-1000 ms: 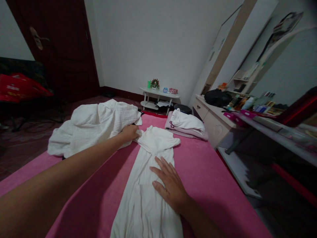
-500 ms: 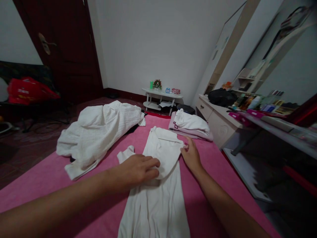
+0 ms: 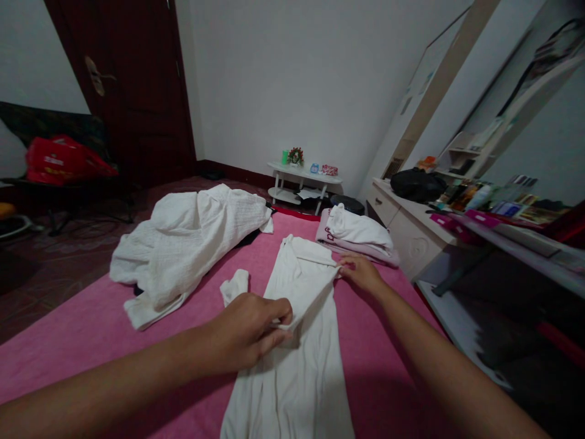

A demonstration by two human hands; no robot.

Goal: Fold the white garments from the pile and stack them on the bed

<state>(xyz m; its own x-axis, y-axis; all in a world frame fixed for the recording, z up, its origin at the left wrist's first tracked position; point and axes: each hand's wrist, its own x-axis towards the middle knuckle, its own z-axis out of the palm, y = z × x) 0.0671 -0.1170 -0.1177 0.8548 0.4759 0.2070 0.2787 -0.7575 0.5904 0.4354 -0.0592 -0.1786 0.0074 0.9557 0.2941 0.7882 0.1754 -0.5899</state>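
A long white garment [image 3: 301, 378] lies lengthwise on the pink bedspread [image 3: 384, 366], its far part narrow and partly folded over. My left hand [image 3: 256, 329] pinches the edge of the folded layer near the middle, fingers closed on the cloth. On the right side, my right hand [image 3: 361, 273] grips a corner of the same layer between thumb and fingers. The layer is stretched between both hands, lifted a little off the cloth below. A small end of white cloth [image 3: 235, 285] sticks out left, beyond my left wrist; whether it belongs to the garment I cannot tell.
A crumpled white garment [image 3: 187, 238] lies at the bed's left, dark cloth under it. Folded clothes [image 3: 359, 235] are stacked at the far right. A dressing table [image 3: 411, 222] with bottles stands along the right, a small white table [image 3: 304, 172] by the wall.
My left hand has closed on the layer's edge, where its fingers rested loosely before. The layer is now raised and pulled taut; my right hand holds its corner with tighter fingers.
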